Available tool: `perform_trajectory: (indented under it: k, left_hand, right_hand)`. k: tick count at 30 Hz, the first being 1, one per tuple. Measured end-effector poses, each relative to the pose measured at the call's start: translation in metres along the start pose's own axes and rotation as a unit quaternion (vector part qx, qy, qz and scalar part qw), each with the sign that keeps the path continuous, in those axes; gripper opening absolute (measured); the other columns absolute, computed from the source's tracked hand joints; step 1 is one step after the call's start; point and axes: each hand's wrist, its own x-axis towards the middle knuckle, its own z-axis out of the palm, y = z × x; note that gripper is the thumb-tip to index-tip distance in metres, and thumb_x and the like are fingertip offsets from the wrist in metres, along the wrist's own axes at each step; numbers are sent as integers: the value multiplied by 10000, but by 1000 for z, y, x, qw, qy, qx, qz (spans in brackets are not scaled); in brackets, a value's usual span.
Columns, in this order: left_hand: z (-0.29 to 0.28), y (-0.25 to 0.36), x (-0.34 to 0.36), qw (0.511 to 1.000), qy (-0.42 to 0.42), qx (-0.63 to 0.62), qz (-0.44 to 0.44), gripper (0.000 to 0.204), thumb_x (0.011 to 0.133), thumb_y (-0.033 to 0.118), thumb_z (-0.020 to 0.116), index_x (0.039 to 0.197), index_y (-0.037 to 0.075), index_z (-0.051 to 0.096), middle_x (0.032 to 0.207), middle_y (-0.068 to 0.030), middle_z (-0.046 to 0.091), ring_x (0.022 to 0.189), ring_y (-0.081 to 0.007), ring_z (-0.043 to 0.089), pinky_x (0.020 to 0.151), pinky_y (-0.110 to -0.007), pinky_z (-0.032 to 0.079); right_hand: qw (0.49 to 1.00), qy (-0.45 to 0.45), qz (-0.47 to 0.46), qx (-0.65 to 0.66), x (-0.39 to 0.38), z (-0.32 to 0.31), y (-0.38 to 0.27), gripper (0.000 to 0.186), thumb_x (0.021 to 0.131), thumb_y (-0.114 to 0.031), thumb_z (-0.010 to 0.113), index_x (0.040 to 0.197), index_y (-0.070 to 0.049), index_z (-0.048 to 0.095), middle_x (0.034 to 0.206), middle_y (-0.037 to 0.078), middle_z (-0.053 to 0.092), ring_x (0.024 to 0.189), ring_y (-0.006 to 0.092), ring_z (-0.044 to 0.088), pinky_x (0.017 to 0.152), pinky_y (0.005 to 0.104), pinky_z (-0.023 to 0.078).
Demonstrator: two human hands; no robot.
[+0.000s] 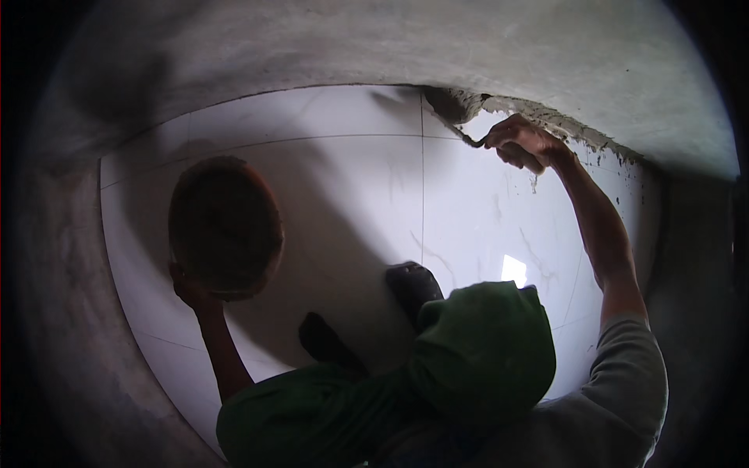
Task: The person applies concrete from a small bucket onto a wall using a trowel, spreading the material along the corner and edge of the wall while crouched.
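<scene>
My right hand (521, 144) grips the handle of a trowel (460, 132), with its blade at grey mortar (566, 117) along the foot of the upper wall. Crumbs of mortar speckle the tiles nearby. My left hand (189, 282) holds the lower edge of a round, shallow pan (225, 226) with an orange-brown rim; its inside is dark and its contents are unclear. The pan is above the floor at the left.
Grey plastered walls (374, 43) surround a white tiled floor (343, 171) with faint veining. My dark footwear (409, 288) rests on the tiles near the lower middle, and green clothing (484, 343) covers part of the lower view. Shadows lie across the left of the floor.
</scene>
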Motion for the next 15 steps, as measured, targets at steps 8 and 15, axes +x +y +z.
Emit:
perform_trajectory:
  k: [8,15]
  left_hand:
    - [-5,-32,9,996,28,44,72,483,1165,392,437,1396,-6,585,1321,-221,689,1159,-325,714,996,-449,589]
    - [4,8,-5,996,0,-46,-73,456,1162,374,450,1376,-5,584,1358,-219,671,1166,-327,711,994,-450,591]
  right_hand:
    - [769,329,-187,-516,-13,24,82,146,966,-181,710,1085,-101,686,968,140,658,822,391,707,649,499,587]
    - [722,363,-210,-550,28,-32,90,233,1002,-205,677,1215,-112,683,1025,186,715,823,405,733,652,524,591]
